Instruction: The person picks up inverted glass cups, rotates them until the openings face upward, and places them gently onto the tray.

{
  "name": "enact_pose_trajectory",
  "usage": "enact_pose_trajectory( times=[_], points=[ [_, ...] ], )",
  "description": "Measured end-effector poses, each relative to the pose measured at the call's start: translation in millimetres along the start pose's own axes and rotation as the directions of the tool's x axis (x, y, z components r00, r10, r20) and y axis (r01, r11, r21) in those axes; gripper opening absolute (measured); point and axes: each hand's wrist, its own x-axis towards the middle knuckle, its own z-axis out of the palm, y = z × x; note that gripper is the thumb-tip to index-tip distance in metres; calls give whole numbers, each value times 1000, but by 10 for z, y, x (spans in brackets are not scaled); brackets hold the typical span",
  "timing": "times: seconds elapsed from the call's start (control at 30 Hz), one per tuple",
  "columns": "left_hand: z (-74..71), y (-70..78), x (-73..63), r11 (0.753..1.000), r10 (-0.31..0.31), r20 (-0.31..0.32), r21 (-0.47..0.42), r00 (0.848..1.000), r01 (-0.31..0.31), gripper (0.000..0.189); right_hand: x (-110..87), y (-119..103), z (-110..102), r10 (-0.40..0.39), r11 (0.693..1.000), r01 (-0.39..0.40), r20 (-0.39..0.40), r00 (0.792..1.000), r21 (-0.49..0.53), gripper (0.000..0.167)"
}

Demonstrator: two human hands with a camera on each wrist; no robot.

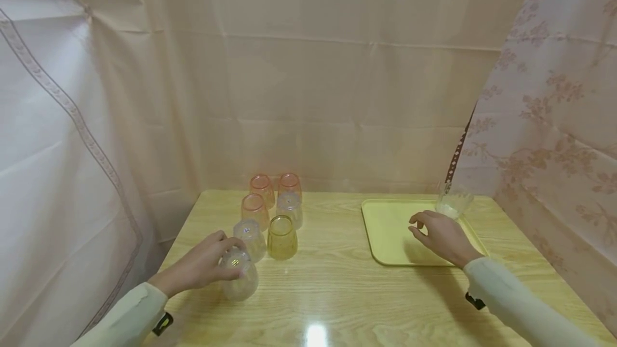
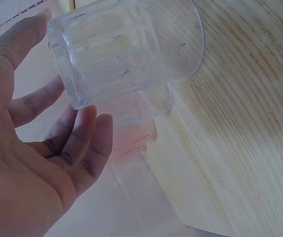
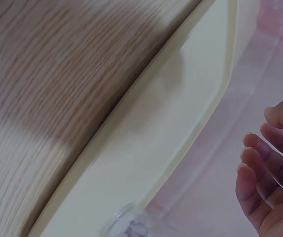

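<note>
My left hand [image 1: 204, 261] holds a clear glass [image 1: 241, 283] by its base, thumb on one side and fingertips on the other. This glass is upside down with its mouth at the wooden table; the left wrist view shows its ribbed wall [image 2: 121, 54] up close. Just behind it stand a clear glass [image 1: 251, 242] and an amber glass [image 1: 282, 240], both inverted. My right hand [image 1: 443, 235] hovers over the yellow tray [image 1: 390, 229], fingers loosely bent and nothing between them. Beyond that hand, a clear glass [image 1: 454, 202] stands at the tray's back right corner.
Farther back in the left group are three pinkish glasses [image 1: 260, 189] and another clear glass [image 1: 290, 213], all inverted. Pale curtains surround the wooden table [image 1: 332, 283] at the back and sides, the floral curtain [image 1: 554, 122] on the right.
</note>
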Motion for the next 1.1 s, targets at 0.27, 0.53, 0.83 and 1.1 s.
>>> enact_pose_trajectory(
  times=[0.27,0.53,0.83,1.1],
  points=[
    [-4,-18,-11,1000,5,2,-6,1000,-5,53,32,-179,15,6,1000,-7,21,1000,31,16],
    [15,-39,13,1000,-4,20,0,1000,4,52,69,-382,18,1,997,-4,41,999,78,17],
    [-33,2,37,999,3,25,54,1000,-4,55,88,-567,54,-30,991,28,13,999,130,17],
    [-81,8,64,994,43,43,95,998,-47,56,103,-692,90,-56,985,53,12,998,165,17]
  ],
)
